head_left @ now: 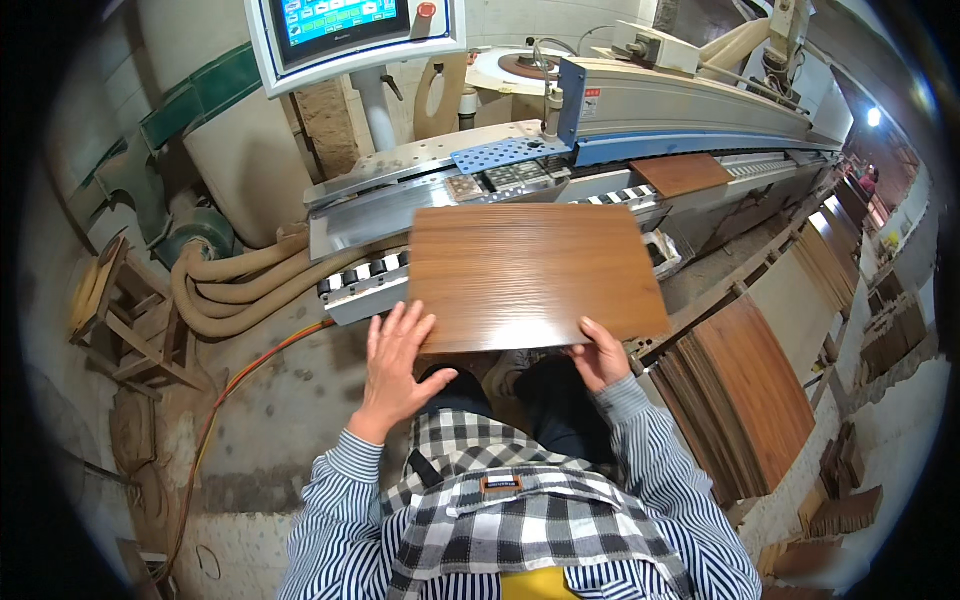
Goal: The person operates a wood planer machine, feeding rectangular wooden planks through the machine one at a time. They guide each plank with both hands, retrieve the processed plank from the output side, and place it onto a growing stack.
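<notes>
A rectangular brown wood-grain board [535, 270] lies level in front of me, over the near side of a long machine bed [370, 222]. My right hand [598, 355] grips its near edge toward the right, thumb on top and fingers curled under. My left hand [400, 365] is at the near left corner with fingers spread, their tips touching the board and the thumb out to the side. Behind the board are a blue perforated plate [500, 152] and a roller track [362, 278]. A second brown panel [680, 175] rests on the track farther right.
A control screen [340, 22] stands at top left, above beige hoses [240, 295] and a wooden stand [135, 320]. An orange hose [240, 380] runs along the floor. Stacked boards [750, 400] lie to my right, with a person [868, 180] far back on that side.
</notes>
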The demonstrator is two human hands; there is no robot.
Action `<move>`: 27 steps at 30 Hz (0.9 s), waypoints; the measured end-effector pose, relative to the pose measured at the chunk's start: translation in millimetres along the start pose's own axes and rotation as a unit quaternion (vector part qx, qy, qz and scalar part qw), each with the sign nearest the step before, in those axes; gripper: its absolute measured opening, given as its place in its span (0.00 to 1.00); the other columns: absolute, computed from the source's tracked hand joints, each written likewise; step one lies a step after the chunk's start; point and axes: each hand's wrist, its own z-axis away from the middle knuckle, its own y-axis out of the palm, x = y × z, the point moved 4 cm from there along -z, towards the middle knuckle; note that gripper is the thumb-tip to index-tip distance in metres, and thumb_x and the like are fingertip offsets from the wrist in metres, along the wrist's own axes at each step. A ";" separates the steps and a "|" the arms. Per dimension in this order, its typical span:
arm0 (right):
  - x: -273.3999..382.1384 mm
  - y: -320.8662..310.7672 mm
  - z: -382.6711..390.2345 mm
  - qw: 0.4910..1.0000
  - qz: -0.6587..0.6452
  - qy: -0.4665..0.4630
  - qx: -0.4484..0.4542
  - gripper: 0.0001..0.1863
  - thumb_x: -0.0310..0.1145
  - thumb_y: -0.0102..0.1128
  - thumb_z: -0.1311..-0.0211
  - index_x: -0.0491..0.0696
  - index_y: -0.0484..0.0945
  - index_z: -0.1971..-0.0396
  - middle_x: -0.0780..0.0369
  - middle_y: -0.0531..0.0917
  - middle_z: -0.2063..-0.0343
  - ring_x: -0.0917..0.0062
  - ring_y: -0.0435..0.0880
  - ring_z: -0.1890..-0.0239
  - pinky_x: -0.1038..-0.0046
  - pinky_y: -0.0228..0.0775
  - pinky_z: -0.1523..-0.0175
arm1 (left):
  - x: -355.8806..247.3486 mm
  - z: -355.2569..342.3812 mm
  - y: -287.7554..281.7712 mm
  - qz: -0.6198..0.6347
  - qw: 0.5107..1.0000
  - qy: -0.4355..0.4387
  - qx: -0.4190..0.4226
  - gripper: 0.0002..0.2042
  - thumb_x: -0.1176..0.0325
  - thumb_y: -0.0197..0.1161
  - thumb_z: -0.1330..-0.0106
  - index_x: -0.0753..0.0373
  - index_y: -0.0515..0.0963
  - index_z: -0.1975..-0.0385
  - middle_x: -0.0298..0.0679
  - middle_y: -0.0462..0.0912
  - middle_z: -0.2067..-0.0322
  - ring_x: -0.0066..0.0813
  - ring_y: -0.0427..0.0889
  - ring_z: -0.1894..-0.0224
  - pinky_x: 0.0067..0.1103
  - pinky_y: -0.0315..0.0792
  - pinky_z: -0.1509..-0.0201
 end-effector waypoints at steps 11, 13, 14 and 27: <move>-35.3 80.4 -55.9 0.991 -0.043 0.083 0.095 0.22 0.37 0.58 0.32 0.44 0.70 0.42 0.54 0.78 0.47 0.64 0.81 0.49 0.68 0.75 0.45 | 91.8 -4.6 -11.0 -0.094 0.984 -0.113 -0.101 0.29 0.49 0.65 0.40 0.59 0.73 0.43 0.40 0.70 0.37 0.41 0.62 0.31 0.46 0.38 0.26; -20.8 75.6 -39.4 0.991 0.023 0.060 0.121 0.27 0.37 0.55 0.31 0.43 0.64 0.36 0.53 0.77 0.45 0.69 0.82 0.51 0.70 0.75 0.46 | 105.1 -14.5 -8.9 -0.098 0.983 -0.120 -0.098 0.29 0.48 0.65 0.40 0.58 0.73 0.43 0.40 0.71 0.37 0.41 0.62 0.31 0.46 0.38 0.26; -16.0 64.7 -30.5 0.989 0.062 0.051 0.125 0.27 0.37 0.55 0.31 0.43 0.64 0.36 0.53 0.78 0.46 0.70 0.82 0.52 0.70 0.75 0.46 | 110.7 -20.8 -7.0 -0.098 0.983 -0.121 -0.096 0.29 0.48 0.65 0.39 0.58 0.73 0.43 0.40 0.71 0.37 0.40 0.62 0.31 0.46 0.37 0.26; -49.3 -62.9 113.8 0.491 0.838 -0.233 0.045 0.18 0.35 0.62 0.43 0.47 0.80 0.53 0.55 0.72 0.41 0.56 0.64 0.35 0.52 0.55 0.32 | 131.2 -48.0 -2.0 -0.098 0.976 -0.156 -0.120 0.34 0.47 0.67 0.43 0.62 0.70 0.41 0.54 0.66 0.36 0.47 0.68 0.37 0.37 0.53 0.31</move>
